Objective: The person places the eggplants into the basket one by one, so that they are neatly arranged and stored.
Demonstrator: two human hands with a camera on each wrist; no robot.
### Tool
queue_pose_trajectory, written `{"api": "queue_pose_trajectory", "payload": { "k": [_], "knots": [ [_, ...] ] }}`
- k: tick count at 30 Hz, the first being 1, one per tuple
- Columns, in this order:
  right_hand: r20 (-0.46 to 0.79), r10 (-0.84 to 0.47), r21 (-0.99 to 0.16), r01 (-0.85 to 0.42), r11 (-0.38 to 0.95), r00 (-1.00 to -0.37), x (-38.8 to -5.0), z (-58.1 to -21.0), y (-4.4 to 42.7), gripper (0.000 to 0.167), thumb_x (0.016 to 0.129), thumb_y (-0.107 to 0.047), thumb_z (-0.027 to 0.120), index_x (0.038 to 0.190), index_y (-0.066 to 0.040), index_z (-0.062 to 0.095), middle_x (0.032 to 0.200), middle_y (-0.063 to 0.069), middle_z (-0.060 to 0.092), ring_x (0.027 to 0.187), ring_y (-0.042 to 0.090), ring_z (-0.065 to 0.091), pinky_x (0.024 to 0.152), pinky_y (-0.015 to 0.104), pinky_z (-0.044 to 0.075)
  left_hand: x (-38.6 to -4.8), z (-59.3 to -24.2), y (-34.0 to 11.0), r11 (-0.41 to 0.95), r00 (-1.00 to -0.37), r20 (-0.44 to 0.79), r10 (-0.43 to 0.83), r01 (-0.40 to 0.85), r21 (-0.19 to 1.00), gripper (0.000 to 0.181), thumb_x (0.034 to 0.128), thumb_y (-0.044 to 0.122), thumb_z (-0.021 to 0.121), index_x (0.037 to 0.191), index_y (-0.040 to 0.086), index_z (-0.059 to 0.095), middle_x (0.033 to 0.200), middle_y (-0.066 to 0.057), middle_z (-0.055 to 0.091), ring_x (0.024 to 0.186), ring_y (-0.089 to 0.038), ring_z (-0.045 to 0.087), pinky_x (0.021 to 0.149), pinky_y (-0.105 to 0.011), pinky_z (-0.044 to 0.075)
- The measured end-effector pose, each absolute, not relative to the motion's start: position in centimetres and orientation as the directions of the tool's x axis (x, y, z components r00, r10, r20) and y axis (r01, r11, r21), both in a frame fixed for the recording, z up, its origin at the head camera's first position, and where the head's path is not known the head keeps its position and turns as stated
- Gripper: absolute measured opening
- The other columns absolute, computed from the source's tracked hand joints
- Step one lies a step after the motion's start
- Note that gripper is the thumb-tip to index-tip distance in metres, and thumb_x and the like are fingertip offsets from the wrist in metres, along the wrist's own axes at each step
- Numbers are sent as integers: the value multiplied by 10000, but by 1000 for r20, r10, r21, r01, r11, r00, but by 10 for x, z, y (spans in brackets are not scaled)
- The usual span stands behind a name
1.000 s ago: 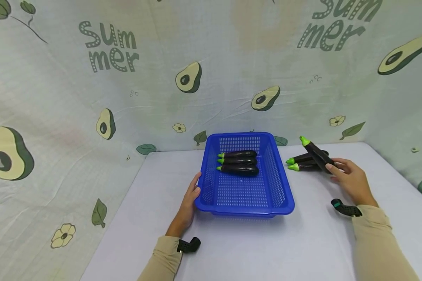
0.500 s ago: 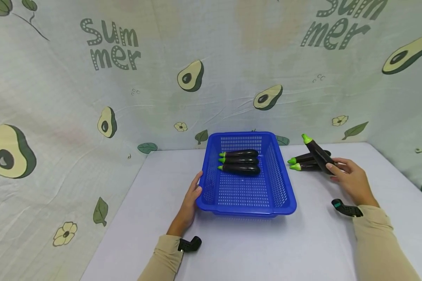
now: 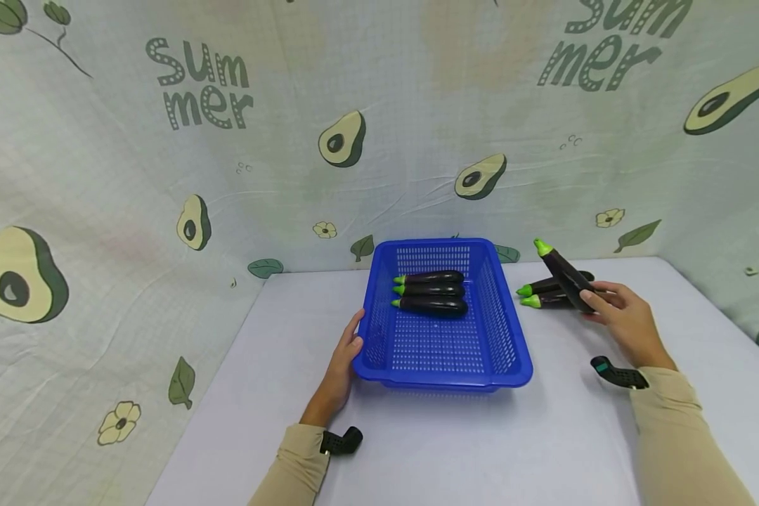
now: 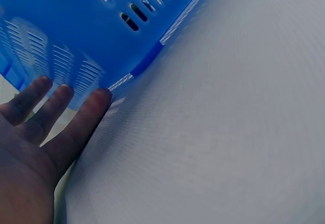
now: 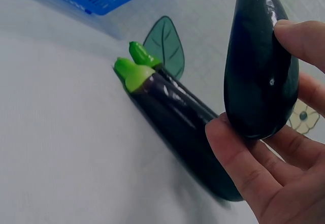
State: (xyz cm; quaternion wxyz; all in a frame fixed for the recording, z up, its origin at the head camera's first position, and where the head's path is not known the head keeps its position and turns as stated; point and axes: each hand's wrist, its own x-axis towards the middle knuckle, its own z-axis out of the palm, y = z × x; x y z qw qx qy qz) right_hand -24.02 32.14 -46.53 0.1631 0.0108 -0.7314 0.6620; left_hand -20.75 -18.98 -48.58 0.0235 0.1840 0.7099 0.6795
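My right hand (image 3: pixel 629 325) pinches the thick end of a dark eggplant (image 3: pixel 564 273) between thumb and fingers. Its green stem points up and to the left. In the right wrist view this eggplant (image 5: pixel 260 66) is raised above two others lying side by side. Those are a nearer eggplant (image 3: pixel 553 301) and a farther one (image 3: pixel 544 285), partly hidden behind the held one. My left hand (image 3: pixel 336 369) touches the left side of a blue plastic basket (image 3: pixel 439 358), fingers fairly straight against its wall in the left wrist view. Inside the basket, three eggplants (image 3: pixel 431 289) lie parallel, stems to the left.
The basket stands on a white-covered table (image 3: pixel 430 450). Behind it hangs a pale cloth (image 3: pixel 411 77) printed with avocados and leaves, which also runs along both sides. A black wrist device (image 3: pixel 620 372) sits at the right cuff, another black device (image 3: pixel 341 441) at the left.
My right hand has shifted slightly left with the eggplant, whose stem also moves left. The left hand and the basket stay in place.
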Motion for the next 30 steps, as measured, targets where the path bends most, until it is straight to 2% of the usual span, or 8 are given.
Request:
{"api": "queue_pose_trajectory", "payload": {
  "k": [13, 19, 26, 30],
  "knots": [
    [270, 150, -961, -276, -19, -951, -241, -453, 303, 347, 912, -106, 739, 1211, -28, 580, 1057, -65, 651, 910, 42, 655, 735, 233, 570, -208, -484, -189, -4, -928, 230, 292, 239, 971, 569, 1040, 394, 364, 1591, 350, 230, 1664, 31, 95, 1520, -276, 72, 1168, -622, 46],
    [280, 128, -960, -281, 17, -951, -243, -448, 293, 366, 915, -131, 741, 1214, -8, 570, 1073, -65, 657, 929, 60, 663, 747, 239, 570, -208, -484, -189, 6, -930, 223, 292, 235, 972, 567, 1038, 406, 364, 1587, 373, 228, 1663, 44, 95, 1518, -281, 83, 1165, -627, 55],
    [265, 97, -955, -247, 163, -959, -242, -439, 283, 449, 942, -222, 713, 1274, 16, 527, 1060, -96, 647, 917, 38, 667, 760, 242, 570, -210, -484, -190, -4, -929, 227, 294, 237, 972, 564, 1042, 398, 364, 1588, 369, 227, 1664, 47, 95, 1520, -265, 73, 1169, -621, 40],
    [270, 79, -944, -248, 216, -960, -242, -439, 278, 456, 959, -240, 691, 1291, 21, 518, 1091, -65, 632, 931, 40, 661, 772, 251, 571, -210, -487, -191, -14, -929, 225, 295, 231, 973, 566, 1042, 399, 365, 1590, 363, 228, 1665, 37, 91, 1519, -276, 74, 1168, -623, 45]
  ]
}}
